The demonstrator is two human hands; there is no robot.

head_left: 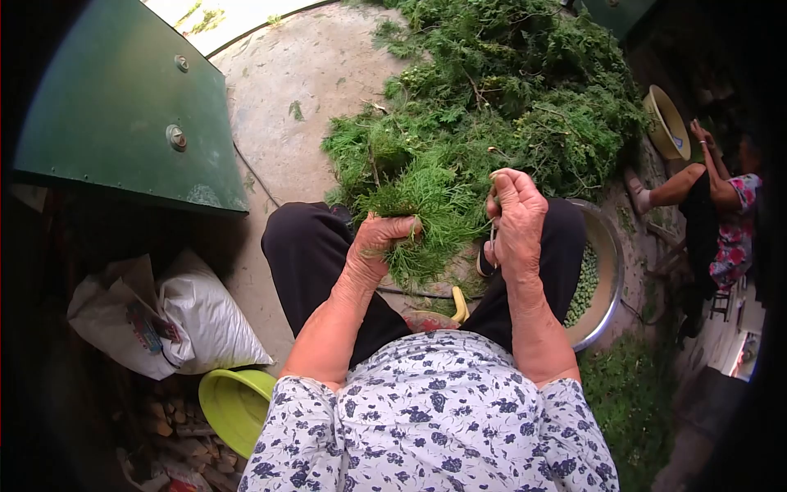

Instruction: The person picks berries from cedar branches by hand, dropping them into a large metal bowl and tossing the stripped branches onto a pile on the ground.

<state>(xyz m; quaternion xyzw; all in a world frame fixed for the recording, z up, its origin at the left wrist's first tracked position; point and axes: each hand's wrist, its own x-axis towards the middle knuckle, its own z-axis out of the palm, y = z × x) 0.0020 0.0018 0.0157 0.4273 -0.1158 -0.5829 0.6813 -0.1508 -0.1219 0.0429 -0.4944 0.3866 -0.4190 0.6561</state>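
Note:
My left hand (pixel 382 242) is closed around a green feathery conifer sprig (pixel 434 205), held above my lap. To its right, my right hand (pixel 518 217) is raised with thumb and fingers pinched together. A tiny pale bit shows at those fingertips, too small to name, and a thin curved edge shows below the fingers. Beyond both hands lies a big heap of cut conifer branches (pixel 508 98). Beside my right knee stands a metal basin (pixel 607 316), holding many small green cones or berries (pixel 584 287).
A green metal box (pixel 106 98) stands at the left, with white sacks (pixel 205 312) and a lime-green basin (pixel 238 402) below it. Firewood (pixel 188 443) lies lower left. At the right, another person (pixel 730 197) sits near a yellowish basin (pixel 666 123). Green clippings (pixel 627 394) cover the ground lower right.

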